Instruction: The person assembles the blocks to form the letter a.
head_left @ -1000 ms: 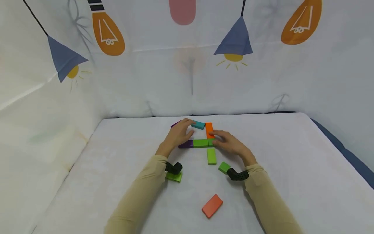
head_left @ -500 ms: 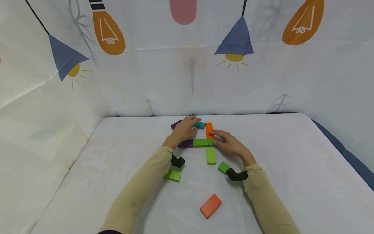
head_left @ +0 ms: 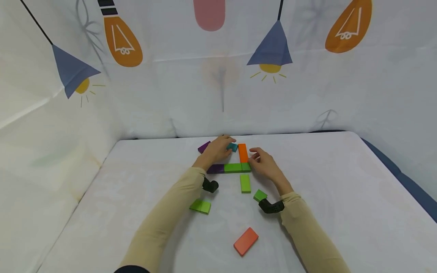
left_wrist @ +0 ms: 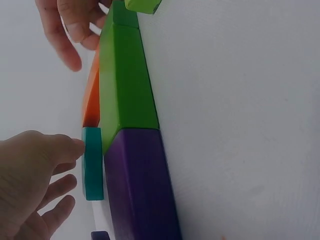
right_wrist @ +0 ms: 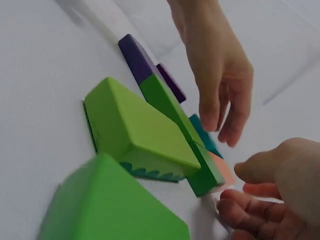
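Observation:
In the head view, my left hand (head_left: 216,149) is over the teal block (head_left: 234,146) at the back of the table. In the left wrist view, its thumb tip meets the block's edge, while the other fingers stay apart from it. My right hand (head_left: 267,165) hovers with loosely bent fingers beside the orange block (head_left: 242,152), holding nothing. The orange block meets a short green block (head_left: 246,167) at the right end of a row. A longer green block (head_left: 233,168) and a dark purple block (head_left: 216,168) continue that row leftward.
A purple block (head_left: 203,147) lies behind my left wrist. A light green block (head_left: 245,184) and a small green block (head_left: 260,195) lie before the row. Nearer are light green pieces (head_left: 200,206) and a coral block (head_left: 246,242). A white cloth wall (head_left: 170,91) rises behind.
My left hand has moved right and over the teal block, uncovering the purple block. My right hand has drawn its fingers off the orange and short green blocks. The blocks look unmoved.

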The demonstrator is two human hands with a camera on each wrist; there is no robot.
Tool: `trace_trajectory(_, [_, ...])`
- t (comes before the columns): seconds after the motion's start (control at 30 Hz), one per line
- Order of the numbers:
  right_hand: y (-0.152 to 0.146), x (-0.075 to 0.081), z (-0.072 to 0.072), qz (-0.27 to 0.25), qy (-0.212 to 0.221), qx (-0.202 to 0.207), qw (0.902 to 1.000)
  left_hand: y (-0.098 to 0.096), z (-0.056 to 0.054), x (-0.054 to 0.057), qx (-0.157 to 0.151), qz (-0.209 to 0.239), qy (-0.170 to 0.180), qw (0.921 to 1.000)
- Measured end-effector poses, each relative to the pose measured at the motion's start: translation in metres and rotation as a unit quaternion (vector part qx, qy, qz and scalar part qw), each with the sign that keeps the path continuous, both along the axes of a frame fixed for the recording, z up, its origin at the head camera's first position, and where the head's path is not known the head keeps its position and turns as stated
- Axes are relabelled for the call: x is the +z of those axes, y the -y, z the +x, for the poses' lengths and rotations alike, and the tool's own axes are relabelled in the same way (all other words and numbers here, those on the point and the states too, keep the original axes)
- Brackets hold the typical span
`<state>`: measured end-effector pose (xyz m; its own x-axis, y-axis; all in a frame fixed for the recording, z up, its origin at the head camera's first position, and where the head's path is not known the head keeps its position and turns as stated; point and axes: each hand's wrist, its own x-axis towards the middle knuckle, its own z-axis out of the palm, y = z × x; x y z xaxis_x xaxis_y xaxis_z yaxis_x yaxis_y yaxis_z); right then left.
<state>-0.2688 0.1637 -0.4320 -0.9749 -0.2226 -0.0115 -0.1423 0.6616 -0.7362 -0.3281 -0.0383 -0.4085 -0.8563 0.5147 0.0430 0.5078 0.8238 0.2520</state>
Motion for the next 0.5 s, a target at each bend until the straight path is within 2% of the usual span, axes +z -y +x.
trace_trajectory(0.17, [0.006, 0.005, 0.003, 0.030, 0.021, -0.032, 0.9988, -0.001, -0.003, -0.003, -0.008, -0.001, 0.002, 1.0000])
trace_trajectory(0.5, [0.013, 0.007, 0.006, 0.050, 0.021, -0.049, 0.9973, -0.003, -0.008, -0.008, -0.017, -0.001, 0.000, 0.9999])
